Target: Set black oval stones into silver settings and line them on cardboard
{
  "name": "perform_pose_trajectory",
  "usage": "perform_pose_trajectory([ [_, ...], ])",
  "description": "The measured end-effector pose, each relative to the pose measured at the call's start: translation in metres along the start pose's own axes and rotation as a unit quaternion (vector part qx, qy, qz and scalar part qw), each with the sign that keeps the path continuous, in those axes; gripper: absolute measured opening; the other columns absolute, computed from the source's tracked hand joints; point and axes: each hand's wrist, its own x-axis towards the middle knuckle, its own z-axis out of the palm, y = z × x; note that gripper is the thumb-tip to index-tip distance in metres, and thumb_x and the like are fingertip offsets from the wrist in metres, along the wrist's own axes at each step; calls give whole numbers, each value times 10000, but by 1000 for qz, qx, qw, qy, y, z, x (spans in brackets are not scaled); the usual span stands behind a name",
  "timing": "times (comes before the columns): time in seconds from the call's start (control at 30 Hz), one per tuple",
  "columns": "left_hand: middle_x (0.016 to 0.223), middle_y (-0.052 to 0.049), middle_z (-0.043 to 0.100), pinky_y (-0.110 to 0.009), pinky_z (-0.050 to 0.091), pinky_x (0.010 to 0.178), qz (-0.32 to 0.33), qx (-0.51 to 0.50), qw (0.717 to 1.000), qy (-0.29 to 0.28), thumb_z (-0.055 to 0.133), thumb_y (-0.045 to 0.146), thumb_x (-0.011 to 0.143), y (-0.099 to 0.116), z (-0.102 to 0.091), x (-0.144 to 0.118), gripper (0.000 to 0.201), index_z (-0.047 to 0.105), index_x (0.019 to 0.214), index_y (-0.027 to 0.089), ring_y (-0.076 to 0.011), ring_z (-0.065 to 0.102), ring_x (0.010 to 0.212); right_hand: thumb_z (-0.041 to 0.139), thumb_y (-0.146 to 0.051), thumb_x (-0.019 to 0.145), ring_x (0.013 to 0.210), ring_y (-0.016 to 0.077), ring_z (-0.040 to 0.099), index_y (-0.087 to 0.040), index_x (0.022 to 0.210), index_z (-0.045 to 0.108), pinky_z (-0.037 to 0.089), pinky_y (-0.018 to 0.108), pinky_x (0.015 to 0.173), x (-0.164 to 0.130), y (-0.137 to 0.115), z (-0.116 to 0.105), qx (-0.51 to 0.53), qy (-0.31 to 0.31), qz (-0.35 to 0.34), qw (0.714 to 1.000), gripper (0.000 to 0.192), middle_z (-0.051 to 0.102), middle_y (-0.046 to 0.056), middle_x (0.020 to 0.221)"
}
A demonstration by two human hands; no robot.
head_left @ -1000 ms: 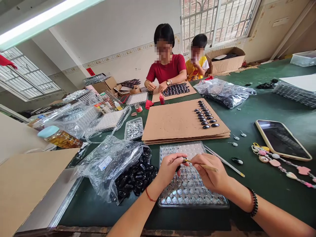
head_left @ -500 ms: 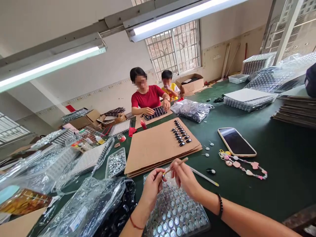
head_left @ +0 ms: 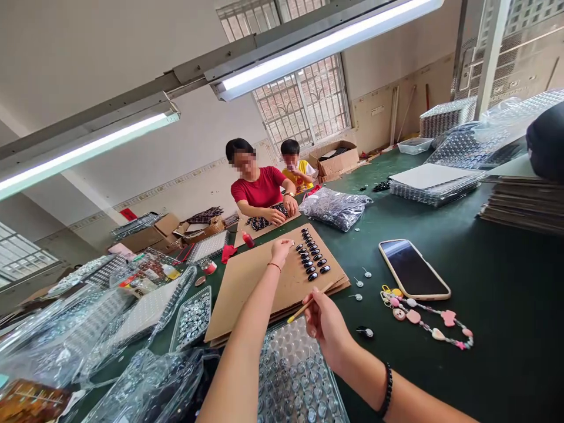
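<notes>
My left hand (head_left: 281, 251) is stretched out over a stack of cardboard sheets (head_left: 247, 282), its fingers pinched together beside the rows of black oval pieces (head_left: 314, 257). Whatever those fingertips hold is too small to make out. In my right hand (head_left: 328, 323) is a thin wooden stick (head_left: 304, 309) with a yellowish tip, pointing left above a clear plastic tray (head_left: 297, 370). Many small round shiny pieces sit in the tray's pockets.
Left of the cardboard stands a tub of small silvery parts (head_left: 194, 317). A phone (head_left: 414, 267) with a beaded strap (head_left: 449, 317) lies right, near several loose round pieces (head_left: 359, 283). Across the table a person in red (head_left: 259, 188) handles dark pieces; another person (head_left: 297, 170) sits behind.
My left hand has moved from above the tray, forward onto the cardboard beside the black pieces. My right hand stays near the tray with the stick, now apart from the left.
</notes>
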Motion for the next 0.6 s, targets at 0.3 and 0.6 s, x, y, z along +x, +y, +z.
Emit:
perform_pose_trajectory([
  [0.3,1008,-68,563,-348,477,723,28,156,987,15,473,292,834,-12,21,44,256,530,1029,135,-156,562,842,487,-556,711,294,30,254,-168,637,464,162,163,327,-3,-7,4,14,17,16,1000,396,399,-68,406],
  [0.6,991,-60,575,-345,465,745,89,255,963,7,463,315,836,-21,24,45,241,559,975,144,-157,560,845,483,-520,724,303,35,263,-169,647,474,176,160,319,-2,-2,3,22,-1,0,1000,359,402,-66,410],
])
